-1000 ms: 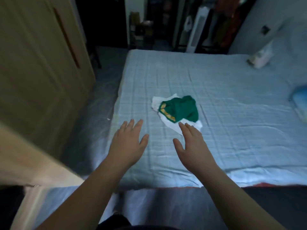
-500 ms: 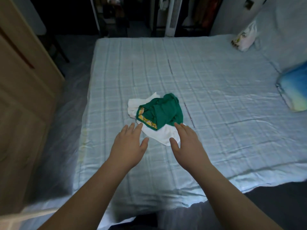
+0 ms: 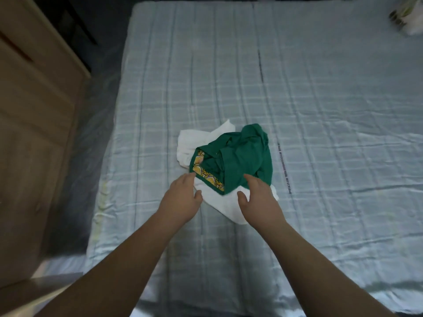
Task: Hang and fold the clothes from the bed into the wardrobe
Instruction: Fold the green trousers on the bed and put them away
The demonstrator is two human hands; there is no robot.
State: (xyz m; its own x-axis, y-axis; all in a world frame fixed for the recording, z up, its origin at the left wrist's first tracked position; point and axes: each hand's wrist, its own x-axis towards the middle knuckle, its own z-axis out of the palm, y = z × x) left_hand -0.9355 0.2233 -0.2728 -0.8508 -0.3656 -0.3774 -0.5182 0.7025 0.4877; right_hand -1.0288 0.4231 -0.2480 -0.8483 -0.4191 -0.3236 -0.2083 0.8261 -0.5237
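A crumpled green garment [image 3: 240, 156] with a yellow patterned border lies on top of a white garment [image 3: 219, 200] in the middle of the bed [image 3: 320, 110]. My left hand [image 3: 180, 200] reaches the near left edge of the pile, fingers straight, fingertips at the yellow border. My right hand [image 3: 261, 200] is over the near right part of the pile, fingers extended onto the green cloth, thumb over the white cloth. Neither hand holds anything.
The wooden wardrobe [image 3: 34, 133] stands along the left, with a narrow strip of floor [image 3: 96, 115] between it and the bed. A pale bag-like object [image 3: 409, 17] lies at the bed's far right corner. The light blue checked sheet is wrinkled.
Both hands have moved forward from short of the pile onto its near edge. The view has tilted down and closer over the bed.
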